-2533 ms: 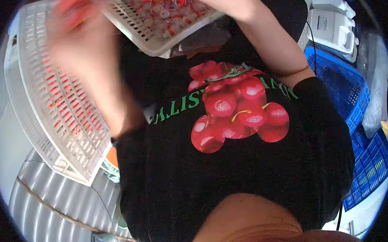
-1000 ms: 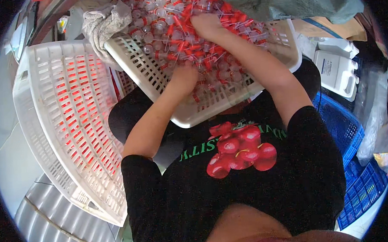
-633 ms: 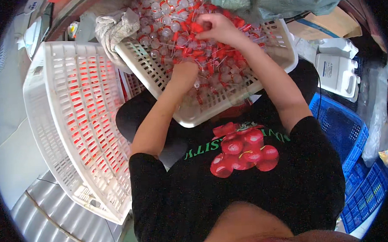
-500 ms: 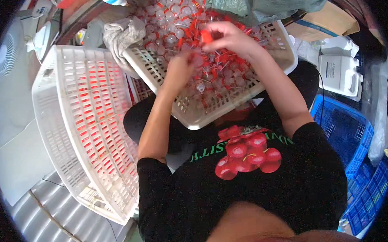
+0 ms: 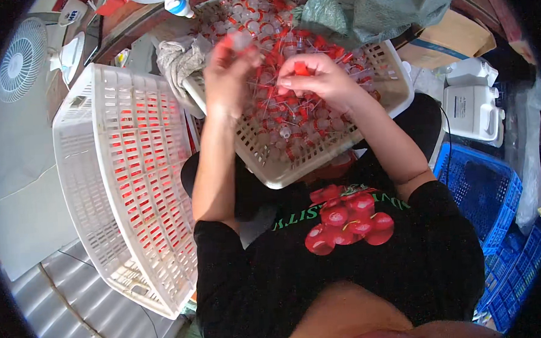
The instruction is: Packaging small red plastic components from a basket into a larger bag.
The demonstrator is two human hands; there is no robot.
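Note:
My left hand [image 5: 224,73], smeared by motion, is raised over the left side of a cream plastic basket [image 5: 271,176]. A small translucent plastic piece [image 5: 240,42] shows at its fingertips. My right hand [image 5: 321,84] is closed over the basket's middle, with a small red plastic piece [image 5: 301,68] pinched between thumb and fingers. Below both hands, the basket holds a heap of small plastic parts [image 5: 286,122]: clear rounded caps, red collars and thin clear stems. The two hands are apart, and the exact kind of these parts is unclear.
A tall white slatted basket [image 5: 142,169] with red things inside stands at left. A grey cloth [image 5: 182,63] hangs by the basket's left corner. Green-grey plastic sacks [image 5: 390,9] lie at the far side. White jugs [image 5: 469,109] and blue crates [image 5: 485,188] stand at right.
My left hand has moved up and away from the right hand, lifting a translucent piece. My right hand has come slightly lower, still holding a red piece.

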